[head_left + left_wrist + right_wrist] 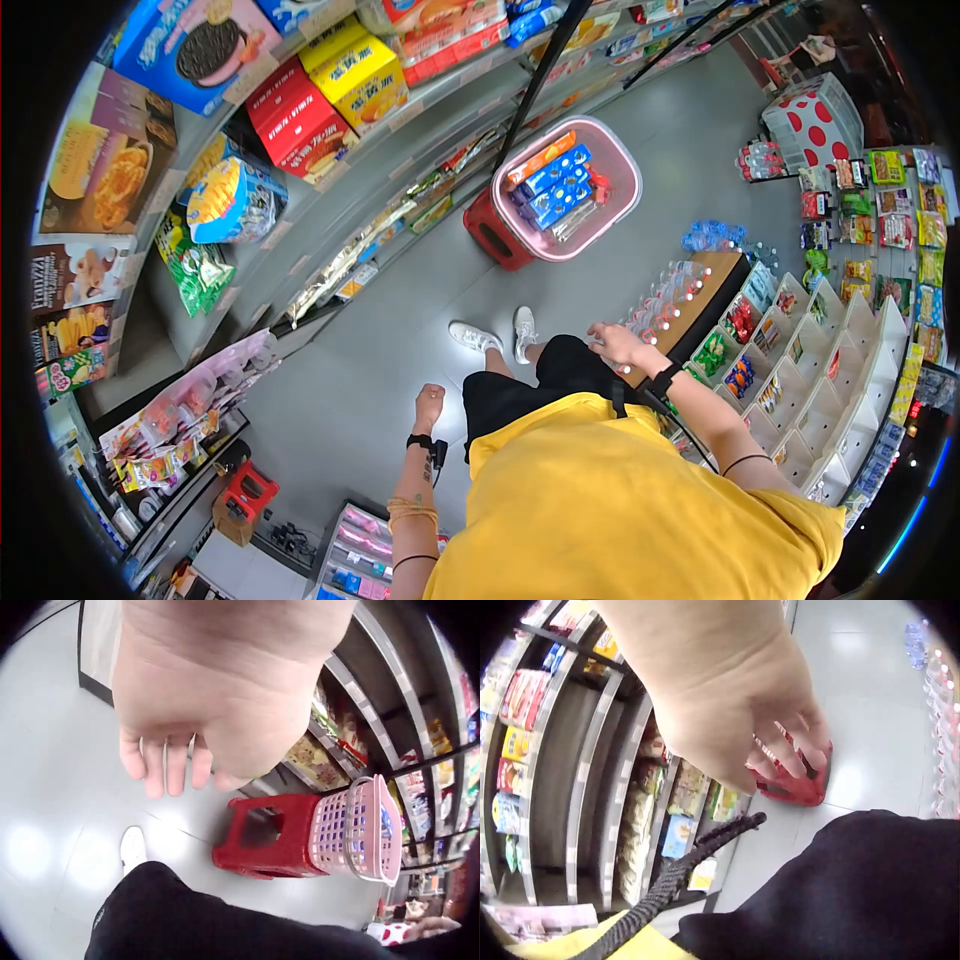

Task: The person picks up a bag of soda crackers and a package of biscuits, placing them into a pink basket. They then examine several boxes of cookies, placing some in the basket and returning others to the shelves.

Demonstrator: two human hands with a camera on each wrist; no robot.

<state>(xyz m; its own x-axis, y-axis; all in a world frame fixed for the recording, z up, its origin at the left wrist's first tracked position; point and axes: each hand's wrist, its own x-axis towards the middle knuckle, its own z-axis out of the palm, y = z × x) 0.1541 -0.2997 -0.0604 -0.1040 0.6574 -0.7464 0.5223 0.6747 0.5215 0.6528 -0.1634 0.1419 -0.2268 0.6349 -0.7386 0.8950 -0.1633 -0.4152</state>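
My left hand (429,405) hangs beside the body over the grey floor, its fingers loosely bent and nothing in them. The left wrist view shows the palm side of that hand (217,705). My right hand (620,345) is held out on the other side, nearest the row of clear bottles (668,305), with relaxed fingers and no object in them. In the right wrist view this hand (757,720) overlaps a red stool (810,787). Ahead, a pink basket (627,215) stands on the red stool (490,232), with blue packs (560,190) and an orange pack (543,158) inside.
Shelves with snack boxes (355,75) line the left side. Slanted white bins (815,395) with some packets stand at the right, beside a wooden-topped bench (715,280). A red-dotted white box (815,120) stands at the far right, and blue bottles (712,236) beyond the bench.
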